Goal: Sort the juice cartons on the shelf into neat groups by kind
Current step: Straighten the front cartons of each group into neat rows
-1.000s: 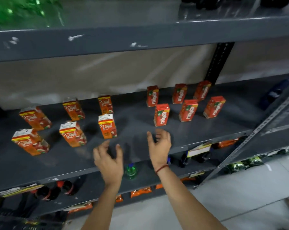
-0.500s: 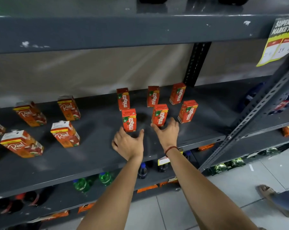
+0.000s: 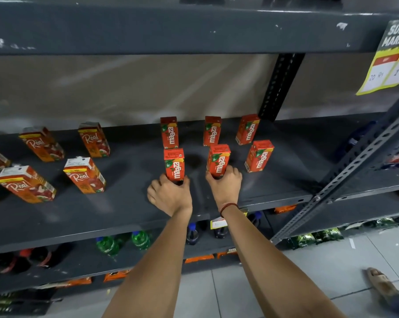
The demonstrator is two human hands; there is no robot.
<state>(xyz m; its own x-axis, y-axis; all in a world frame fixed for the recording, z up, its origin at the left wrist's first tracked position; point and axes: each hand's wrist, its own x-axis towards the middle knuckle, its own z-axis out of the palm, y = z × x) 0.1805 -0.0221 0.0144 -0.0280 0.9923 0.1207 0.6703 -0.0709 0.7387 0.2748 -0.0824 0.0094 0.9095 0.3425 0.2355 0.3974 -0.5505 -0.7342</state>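
Note:
Several small red Maaza cartons stand in two rows on the grey shelf (image 3: 274, 193). My left hand (image 3: 169, 193) grips the base of the front-left Maaza carton (image 3: 174, 162). My right hand (image 3: 224, 182) holds the base of the front-middle Maaza carton (image 3: 218, 159). A third front carton (image 3: 259, 156) stands free to the right, and three more (image 3: 212, 130) stand behind. Several larger orange Real cartons (image 3: 85, 174) with white tops are grouped on the shelf's left part.
A slanted perforated metal brace (image 3: 345, 175) crosses the shelf's right end. A black upright (image 3: 278, 86) stands at the back. A yellow price sign (image 3: 391, 58) hangs at top right. Green and dark bottles (image 3: 125, 242) fill the lower shelf. A sandalled foot (image 3: 382, 283) is on the tiled floor.
The view swung toward the Maaza group. Both hands moved forward from the shelf's front and closed around the bases of the two front cartons.

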